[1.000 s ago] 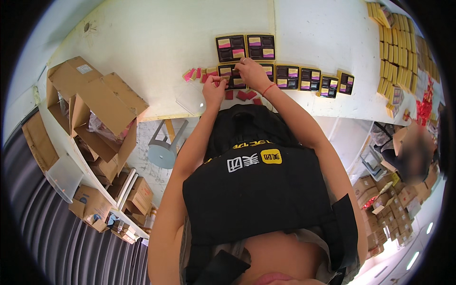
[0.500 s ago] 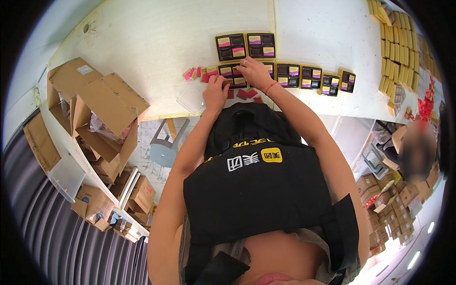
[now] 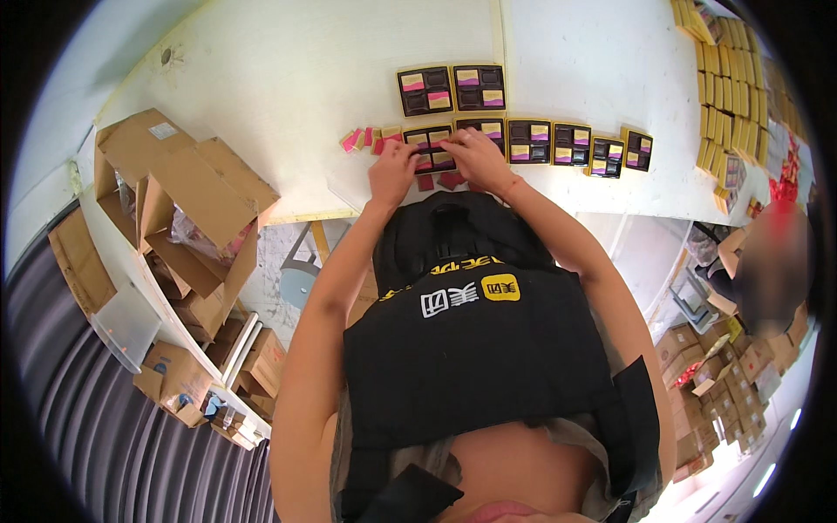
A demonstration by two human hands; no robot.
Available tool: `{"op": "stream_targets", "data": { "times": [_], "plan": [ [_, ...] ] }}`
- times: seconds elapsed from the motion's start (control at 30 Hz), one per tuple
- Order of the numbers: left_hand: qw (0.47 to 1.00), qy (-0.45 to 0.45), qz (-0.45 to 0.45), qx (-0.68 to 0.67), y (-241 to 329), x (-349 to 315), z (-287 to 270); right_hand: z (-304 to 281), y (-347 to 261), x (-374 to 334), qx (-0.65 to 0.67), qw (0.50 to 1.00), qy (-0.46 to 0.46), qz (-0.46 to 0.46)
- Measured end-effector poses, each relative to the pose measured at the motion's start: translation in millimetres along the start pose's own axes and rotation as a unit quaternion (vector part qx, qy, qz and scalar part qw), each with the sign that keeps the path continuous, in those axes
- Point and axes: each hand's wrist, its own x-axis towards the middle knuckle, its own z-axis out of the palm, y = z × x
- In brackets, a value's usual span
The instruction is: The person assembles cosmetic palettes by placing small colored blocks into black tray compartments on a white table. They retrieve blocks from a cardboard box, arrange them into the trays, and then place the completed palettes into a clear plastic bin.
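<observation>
A black four-compartment tray box with a gold rim (image 3: 429,138) lies on the white table in front of me, with small gold-and-coloured packets in its compartments. My left hand (image 3: 394,173) is at its left side, fingers bent and together, their tips over the lower left part. From the right, my right hand (image 3: 479,159) reaches over the tray's right side, its fingers drawn together near the packets. What lies between either hand's fingertips is too small to make out. Loose pink-and-gold packets (image 3: 375,139) lie left of the tray; dark red packets (image 3: 449,179) lie on its near side.
Two more tray boxes (image 3: 479,88) sit beyond, and a row of similar trays (image 3: 529,141) runs rightward. Stacked gold boxes (image 3: 732,87) stand far right, near another person. Open cardboard cartons (image 3: 196,196) stand at left. A grey stool (image 3: 299,283) is below the table edge.
My right hand has moved nearer and slightly right, from the tray's far edge to its right side. My left hand has shifted slightly nearer. The tray's far packets now show.
</observation>
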Motion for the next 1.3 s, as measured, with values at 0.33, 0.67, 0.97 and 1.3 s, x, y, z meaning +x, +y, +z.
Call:
{"op": "stream_targets", "data": {
  "times": [0.33,0.67,0.97,1.3],
  "plan": [
    [0.980,0.122,-0.150,0.036,-51.8,16.7,0.4,10.7,3.1,-86.2,0.001,0.986,-0.141,0.088],
    [0.726,0.028,-0.372,-0.578,-17.3,21.9,-39.9,-28.3,2.8,-83.6,0.284,0.912,-0.062,0.288],
    [0.726,-0.092,-0.284,-0.620,54.1,30.9,-13.0,-108.5,16.6,-36.8,0.659,0.659,0.118,0.342],
    [0.735,-0.151,-0.240,-0.615,106.6,62.3,-21.3,-122.2,33.4,-8.3,0.619,0.718,0.052,0.316]
  ]
}}
